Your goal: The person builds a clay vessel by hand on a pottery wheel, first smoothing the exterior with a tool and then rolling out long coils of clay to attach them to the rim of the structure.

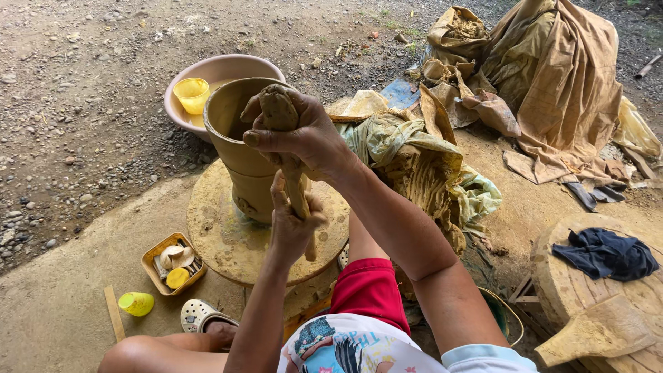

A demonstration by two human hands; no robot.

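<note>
A long, damp roll of clay [293, 176] is held upright in front of the unfinished clay pot [238, 148], which is set on a round, mud-smeared turning board [228, 238]. The right hand [300, 135] is closed in a tight grip on the roll's lumpy top, the left hand [293, 224] clamped lower down — the pot's near wall is partly hidden by both. Behind the pot a pink basin [228, 69] with a yellow cup [191, 93] is seen on gravel. Crumpled, clay-stained plastic sheets [421, 166] are heaped to the right; a small tray of scraping tools [173, 262] lies left, beside a yellow cap [136, 303].
</note>
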